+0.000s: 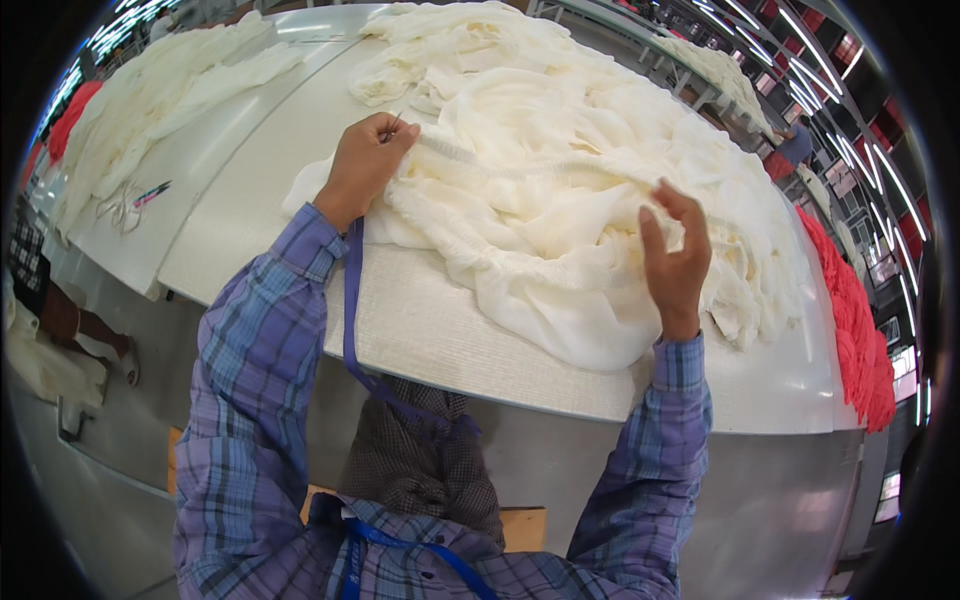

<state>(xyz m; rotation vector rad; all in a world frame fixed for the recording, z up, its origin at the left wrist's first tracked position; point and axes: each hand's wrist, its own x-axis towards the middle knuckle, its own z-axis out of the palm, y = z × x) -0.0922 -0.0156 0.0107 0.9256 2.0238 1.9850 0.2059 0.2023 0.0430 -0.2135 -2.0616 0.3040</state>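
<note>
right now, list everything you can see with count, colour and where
cream fabric heap: one, cream, middle of tabletop
side fabric pile: one, cream, upper left
tabletop: seamed, number unclear, white, under both
red fabric: two bunches, red, right edge and far left
pen-like sticks: two, pink and dark, left tabletop
pale strips: several, whitish, beside sticks
purple strap: one, purple, over near edge
thin tool: apparently one, dark, in left hand
light tubes: many, white, overhead
co-workers: at least two, partly seen, left and upper right
lanyard: one, blue, person's chest
plaid sleeves: two, blue-purple, lower picture
right hand: one, bare, open, heap's right side
</note>
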